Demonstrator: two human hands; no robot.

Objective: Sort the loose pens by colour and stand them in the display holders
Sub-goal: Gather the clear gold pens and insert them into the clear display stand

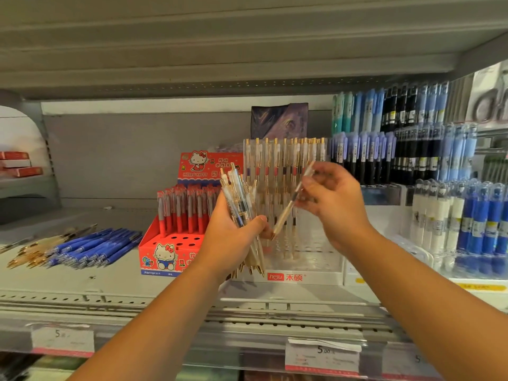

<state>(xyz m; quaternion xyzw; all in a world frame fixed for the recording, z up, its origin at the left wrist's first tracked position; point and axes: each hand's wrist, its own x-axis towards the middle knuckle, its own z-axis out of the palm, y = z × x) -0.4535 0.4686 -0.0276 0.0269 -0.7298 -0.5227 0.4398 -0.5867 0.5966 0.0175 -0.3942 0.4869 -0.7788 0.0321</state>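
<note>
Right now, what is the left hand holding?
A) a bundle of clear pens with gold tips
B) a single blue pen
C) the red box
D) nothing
A: the left hand grips a bundle of clear pens with gold tips, while the right hand pinches a single pen.

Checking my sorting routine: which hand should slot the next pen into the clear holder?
The right hand: it pinches a single pen before the clear holder; the left hand grips the bundle.

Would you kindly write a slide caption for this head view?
Left hand grips a bundle of gold-trimmed pens while right hand pinches one pen before the clear display holder.
</note>
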